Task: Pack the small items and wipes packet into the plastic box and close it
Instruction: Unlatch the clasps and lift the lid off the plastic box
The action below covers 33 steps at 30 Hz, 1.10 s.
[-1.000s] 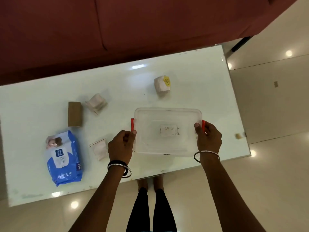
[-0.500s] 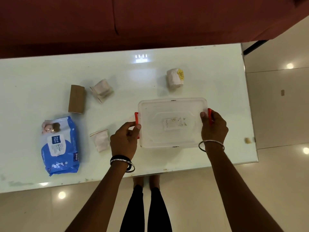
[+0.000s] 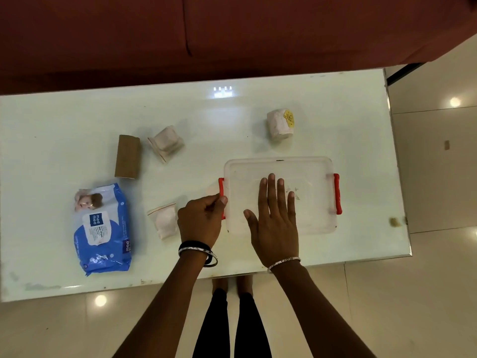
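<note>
A clear plastic box [image 3: 313,174] with its lid on and red side latches stands on the white table [image 3: 64,120]. My left hand [image 3: 200,219] pinches the left red latch [image 3: 221,188]. My right hand [image 3: 275,223] lies flat and open on the lid. The right red latch [image 3: 337,193] is free. A blue wipes packet [image 3: 103,229] lies at the left front. A small zip bag [image 3: 164,219] lies beside my left hand. Another small bag [image 3: 166,143], a brown cardboard roll [image 3: 127,156] and a white wrapped bundle with a yellow label [image 3: 280,124] lie farther back.
A dark red sofa [image 3: 232,32] runs along the table's far edge. The near edge is just below my wrists, with my legs and the tiled floor [image 3: 426,293] beyond it. A small brown scrap [image 3: 395,222] sits at the right table edge.
My right hand has left the right latch and now lies flat on the lid. My left hand has stayed at the left latch. The camera view has shifted slightly.
</note>
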{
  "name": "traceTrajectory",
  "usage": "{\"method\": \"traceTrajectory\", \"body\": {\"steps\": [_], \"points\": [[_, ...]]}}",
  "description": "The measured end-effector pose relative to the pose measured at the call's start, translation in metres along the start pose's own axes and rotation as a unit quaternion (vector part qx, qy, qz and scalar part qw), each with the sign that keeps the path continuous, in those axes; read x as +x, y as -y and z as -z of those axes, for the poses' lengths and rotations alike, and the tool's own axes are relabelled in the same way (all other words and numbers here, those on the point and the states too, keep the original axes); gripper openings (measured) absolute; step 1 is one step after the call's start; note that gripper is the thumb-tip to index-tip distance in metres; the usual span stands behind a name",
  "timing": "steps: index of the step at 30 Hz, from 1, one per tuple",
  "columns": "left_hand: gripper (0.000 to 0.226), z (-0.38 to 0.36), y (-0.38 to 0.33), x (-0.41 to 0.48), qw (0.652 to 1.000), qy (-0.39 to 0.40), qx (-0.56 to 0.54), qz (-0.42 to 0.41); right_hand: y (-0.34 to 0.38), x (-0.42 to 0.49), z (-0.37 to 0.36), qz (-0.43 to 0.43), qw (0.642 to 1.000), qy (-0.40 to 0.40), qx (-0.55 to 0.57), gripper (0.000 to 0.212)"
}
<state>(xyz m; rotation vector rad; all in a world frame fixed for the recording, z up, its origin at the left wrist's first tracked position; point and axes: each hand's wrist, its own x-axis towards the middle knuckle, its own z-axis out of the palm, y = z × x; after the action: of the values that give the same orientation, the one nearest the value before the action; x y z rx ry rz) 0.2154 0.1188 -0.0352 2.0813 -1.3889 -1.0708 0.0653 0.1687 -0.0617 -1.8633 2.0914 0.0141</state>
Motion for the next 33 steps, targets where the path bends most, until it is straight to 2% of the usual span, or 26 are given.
{"method": "traceTrajectory", "body": {"steps": [7,12,14,16,17,19,21,23,24,26,28,30,33], "points": [[0.03,0.001,0.002,0.005,0.999,0.018,0.048,0.009,0.002,0.001,0.0,0.001,1.0,0.003,-0.018,0.073],[0.021,-0.003,0.013,0.016,0.992,0.048,-0.045,0.104,0.003,0.004,0.005,0.01,1.0,0.009,0.012,0.075],[0.019,-0.005,0.018,0.018,0.987,0.058,-0.077,0.129,-0.001,0.005,0.009,0.021,0.997,0.006,0.078,0.072],[0.015,-0.007,0.023,0.02,0.975,0.066,-0.13,0.166,-0.011,0.004,0.017,-0.005,0.977,-0.053,0.206,0.056],[0.013,-0.009,0.025,0.021,0.97,0.067,-0.148,0.18,-0.021,0.002,0.022,-0.039,0.962,-0.124,0.241,0.045],[0.011,-0.009,0.027,0.023,0.965,0.068,-0.163,0.192,-0.043,0.001,0.03,-0.148,0.925,-0.271,0.222,0.031],[0.009,-0.01,0.028,0.023,0.962,0.072,-0.18,0.195,-0.065,0.004,0.037,-0.281,0.88,-0.322,0.207,0.029],[0.01,-0.011,0.028,0.023,0.962,0.075,-0.18,0.193,-0.084,0.011,0.038,-0.355,0.853,-0.272,0.27,0.032],[0.01,-0.011,0.028,0.022,0.963,0.074,-0.176,0.192,-0.093,0.013,0.036,-0.364,0.847,-0.232,0.311,0.033],[0.01,-0.013,0.027,0.02,0.965,0.074,-0.166,0.189,-0.105,0.017,0.034,-0.349,0.856,-0.157,0.348,0.044],[0.011,-0.015,0.026,0.02,0.965,0.076,-0.16,0.193,-0.113,0.019,0.033,-0.321,0.884,-0.133,0.313,0.048],[0.012,-0.017,0.025,0.022,0.962,0.079,-0.159,0.21,-0.116,0.02,0.03,-0.298,0.914,-0.141,0.237,0.044],[0.015,-0.021,0.026,0.025,0.956,0.087,-0.154,0.234,-0.113,0.026,0.026,-0.297,0.933,-0.132,0.156,0.038]]}}
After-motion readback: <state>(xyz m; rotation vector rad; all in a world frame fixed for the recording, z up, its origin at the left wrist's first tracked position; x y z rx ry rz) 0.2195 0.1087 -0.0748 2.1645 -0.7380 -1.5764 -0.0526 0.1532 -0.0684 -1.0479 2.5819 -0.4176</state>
